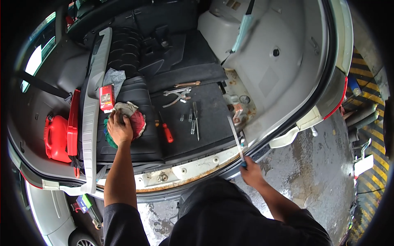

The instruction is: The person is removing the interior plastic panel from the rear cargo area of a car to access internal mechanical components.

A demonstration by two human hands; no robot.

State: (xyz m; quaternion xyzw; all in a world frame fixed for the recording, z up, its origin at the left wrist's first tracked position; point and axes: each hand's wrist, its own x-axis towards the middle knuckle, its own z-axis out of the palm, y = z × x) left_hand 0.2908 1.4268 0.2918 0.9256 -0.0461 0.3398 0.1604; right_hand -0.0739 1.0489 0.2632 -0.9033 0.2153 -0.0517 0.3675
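Note:
My left hand (121,126) grips a crumpled bundle of white, red and green rags (138,123) lying on the black folded seat. My right hand (250,170) is closed round the blue handle of a long, flat metal tool (235,135) angled over the right of the trunk. Beside the rags are a red box (106,97), a grey cloth (115,80) and a red-handled screwdriver (167,133). Spanners (187,83), pliers (181,97) and several slim metal tools (195,121) lie on the dark boot floor (215,131).
A red jerrycan (57,137) and red case (74,123) sit left of a grey plastic trim panel (91,143). A teal-covered strap (242,33) hangs at the right. Below lies the rusty sill (193,170); a silver car (49,213) stands at lower left.

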